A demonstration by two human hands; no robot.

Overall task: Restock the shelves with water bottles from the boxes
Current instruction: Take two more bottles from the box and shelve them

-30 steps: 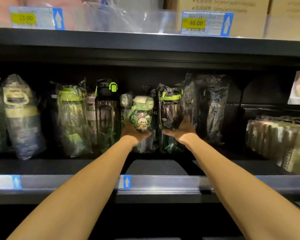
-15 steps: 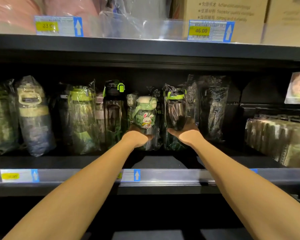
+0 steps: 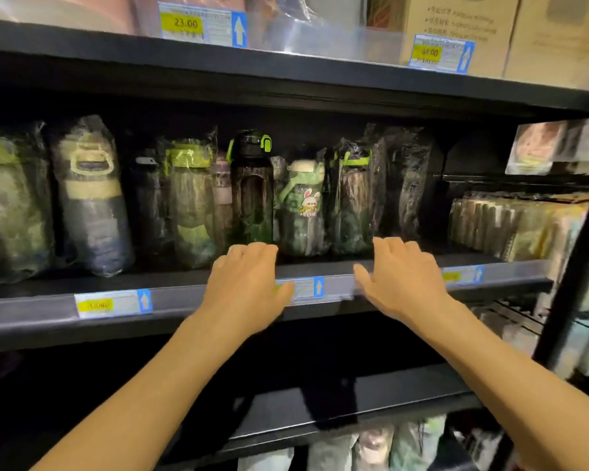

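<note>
The rabbit-print water bottle [image 3: 301,212] stands upright in its clear wrap on the middle shelf [image 3: 31,312], its long axis vertical. It sits in a row between a black bottle with a green clasp [image 3: 252,192] on its left and a wrapped green-lidded bottle [image 3: 352,205] on its right, close enough that the wraps seem to touch. From the hands the row lies straight ahead and a little above, further back on the shelf. The left hand [image 3: 247,287] hovers over the front rail with its fingertips just short of the black bottle's base, and it is the nearer one to the rabbit bottle. The right hand [image 3: 403,280] hovers beside the base of the green-lidded bottle, further from the rabbit one. Both hands are empty, palms down, with the fingers spread and loosely straight. A price label [image 3: 308,287] on the rail shows between them. To the right of the wrapped bottles there is a dark gap before a stack of flat packs [image 3: 510,226], which looks like room for more stock. No open supply box is in view. The cardboard boxes [image 3: 456,15] on the shelf above look like goods for sale, so the next bottle probably has to come from somewhere outside this view.
</note>
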